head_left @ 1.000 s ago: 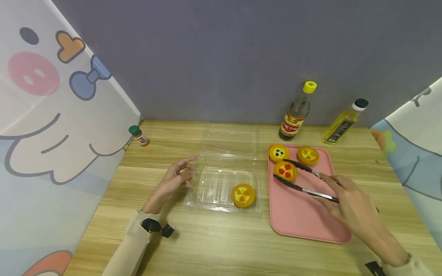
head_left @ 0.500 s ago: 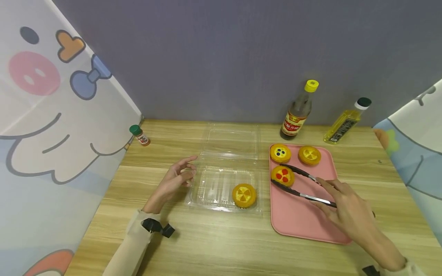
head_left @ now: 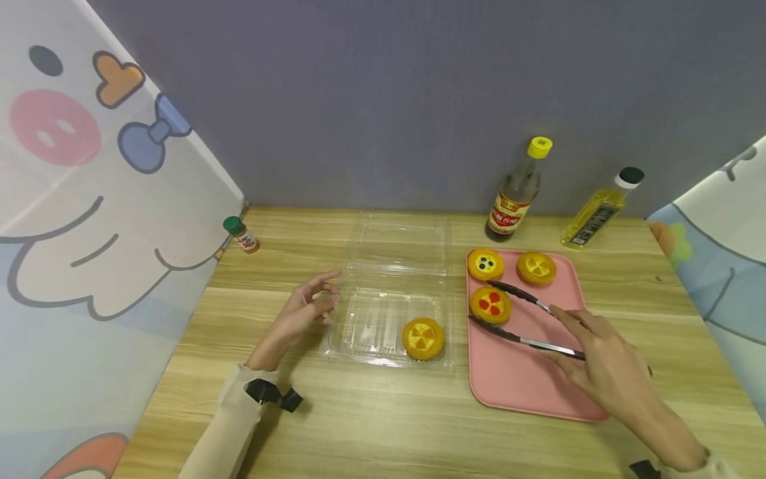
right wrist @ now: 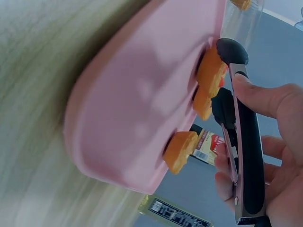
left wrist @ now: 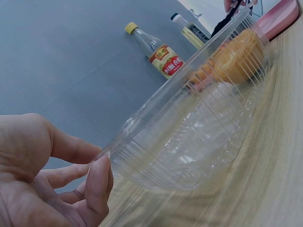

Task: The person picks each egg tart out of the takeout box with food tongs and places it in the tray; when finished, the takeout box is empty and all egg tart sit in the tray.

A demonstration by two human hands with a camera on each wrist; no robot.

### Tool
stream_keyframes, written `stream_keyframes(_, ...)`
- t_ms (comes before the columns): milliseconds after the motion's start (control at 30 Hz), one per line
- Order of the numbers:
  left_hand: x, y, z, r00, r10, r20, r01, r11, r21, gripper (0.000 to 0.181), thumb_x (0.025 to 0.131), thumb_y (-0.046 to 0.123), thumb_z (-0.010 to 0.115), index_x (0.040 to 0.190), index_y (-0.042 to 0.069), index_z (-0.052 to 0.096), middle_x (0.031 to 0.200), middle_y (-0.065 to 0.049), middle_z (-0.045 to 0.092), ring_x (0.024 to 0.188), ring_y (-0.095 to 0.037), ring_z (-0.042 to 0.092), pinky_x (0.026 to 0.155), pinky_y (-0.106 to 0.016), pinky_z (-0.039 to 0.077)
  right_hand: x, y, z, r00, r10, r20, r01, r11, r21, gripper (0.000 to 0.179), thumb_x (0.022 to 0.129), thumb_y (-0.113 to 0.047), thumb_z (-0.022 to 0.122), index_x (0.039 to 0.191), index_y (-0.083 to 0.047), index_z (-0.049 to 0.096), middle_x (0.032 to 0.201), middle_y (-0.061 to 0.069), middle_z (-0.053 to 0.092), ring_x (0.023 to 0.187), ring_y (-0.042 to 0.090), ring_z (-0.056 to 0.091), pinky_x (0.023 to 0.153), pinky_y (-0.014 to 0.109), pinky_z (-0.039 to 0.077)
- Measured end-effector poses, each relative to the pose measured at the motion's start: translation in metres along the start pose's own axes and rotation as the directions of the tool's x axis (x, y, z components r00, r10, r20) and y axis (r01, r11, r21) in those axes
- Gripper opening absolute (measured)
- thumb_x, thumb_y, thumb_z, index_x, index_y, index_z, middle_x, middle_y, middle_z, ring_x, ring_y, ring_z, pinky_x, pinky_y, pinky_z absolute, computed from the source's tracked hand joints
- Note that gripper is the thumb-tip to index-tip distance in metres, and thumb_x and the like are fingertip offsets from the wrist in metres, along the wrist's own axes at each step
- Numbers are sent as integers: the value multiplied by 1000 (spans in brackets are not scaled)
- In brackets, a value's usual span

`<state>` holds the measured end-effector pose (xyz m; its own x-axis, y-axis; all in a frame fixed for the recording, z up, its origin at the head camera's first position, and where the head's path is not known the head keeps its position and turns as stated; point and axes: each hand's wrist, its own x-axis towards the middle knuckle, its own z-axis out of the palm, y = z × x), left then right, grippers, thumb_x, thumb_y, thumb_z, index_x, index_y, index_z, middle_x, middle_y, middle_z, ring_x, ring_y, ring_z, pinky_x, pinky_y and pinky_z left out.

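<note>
My right hand (head_left: 610, 376) holds black-and-silver tongs (head_left: 550, 346), thumb on one arm and fingers on the other. The tongs' spread tips stand on either side of a tart with red pieces (head_left: 491, 305) on the pink tray (head_left: 520, 379). Whether they touch it cannot be told. At the left edge of the clear plastic container (head_left: 371, 326) is my left hand (head_left: 302, 313); in the left wrist view its thumb and finger pinch the rim. Inside the container, at the front right, sits a tart with orange wedges (head_left: 423, 338). The container's lid (head_left: 399, 243) lies open behind.
A blue-dotted tart (head_left: 485, 265) and another wedge-topped tart (head_left: 536, 268) sit at the tray's far end. Behind it stand a yellow-capped sauce bottle (head_left: 511, 203) and an oil bottle (head_left: 595, 216). A green-capped jar (head_left: 241, 234) stands at the far left, near the wall.
The red-topped tart has shifted slightly toward me and left, away from the blue-dotted one. The tongs' tips moved with it and remain spread. My left hand has stayed in place.
</note>
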<state>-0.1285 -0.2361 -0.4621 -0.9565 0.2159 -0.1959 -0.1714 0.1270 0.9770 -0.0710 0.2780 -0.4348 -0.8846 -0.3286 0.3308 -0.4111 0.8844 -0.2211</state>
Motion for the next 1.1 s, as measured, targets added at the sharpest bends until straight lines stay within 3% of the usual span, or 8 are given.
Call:
stream_keyframes(267,0,0,-1,1000,3,-1,-3,1000,1,61,102,3,58,159,7,39,121,-14,52,74,-8,58,58,-17,52,2,-1,-12,999,-52,-14,52,998,-18,82,69,-30,93,143,-15,61,118,12,68,91,32,67,43,28,42)
stream_keyframes(333,0,0,-1,1000,5,0,-5,1000,5,61,102,3,58,159,7,39,121,-13,52,74,-8,58,58,-17,52,3,-3,-15,998,-63,-27,63,998,-10,78,79,-51,86,144,-15,61,118,11,68,89,30,66,43,27,41)
stream_keyframes(400,0,0,-2,1000,7,0,-7,1000,7,61,102,3,58,159,6,38,122,-13,52,74,-8,58,58,-17,52,6,-5,-18,996,-78,-38,77,997,-12,80,89,-73,66,145,-16,61,118,11,67,89,30,67,43,27,42)
stream_keyframes(467,0,0,-2,1000,5,-3,-5,1000,5,61,102,3,58,159,6,39,122,-14,52,74,-8,58,57,-17,52,9,-7,-21,995,-92,-50,91,996,-10,84,92,-80,53,145,-15,61,118,11,68,89,31,67,42,27,42)
stream_keyframes(600,0,0,-2,1000,-1,-6,1,1000,1,60,102,3,58,159,7,39,121,-14,52,73,-8,57,57,-17,51,15,-12,-27,993,-108,-55,107,994,-20,80,79,-52,86,145,-15,61,120,11,68,97,33,67,45,35,49)
stream_keyframes(700,0,0,-1,1000,-1,-5,1,1000,4,60,102,3,58,159,8,40,121,-13,52,73,-8,57,57,-17,51,21,-18,-32,992,-116,-43,115,993,-20,89,65,-25,94,146,-15,60,123,11,68,102,33,67,51,43,55)
stream_keyframes(900,0,0,-1,1000,-3,-5,3,1000,11,60,102,4,58,159,7,39,121,-13,52,73,-8,57,57,-18,51,35,-28,-35,987,-159,-12,159,987,-8,88,66,-24,95,146,-13,60,126,11,68,102,34,69,64,51,59)
stream_keyframes(1100,0,0,-1,1000,-11,-6,11,1000,18,59,102,5,58,159,8,40,120,-12,52,73,-8,56,57,-19,51,50,-37,-35,980,-201,6,200,980,17,89,69,-31,95,148,-16,58,135,12,66,103,36,70,63,52,59)
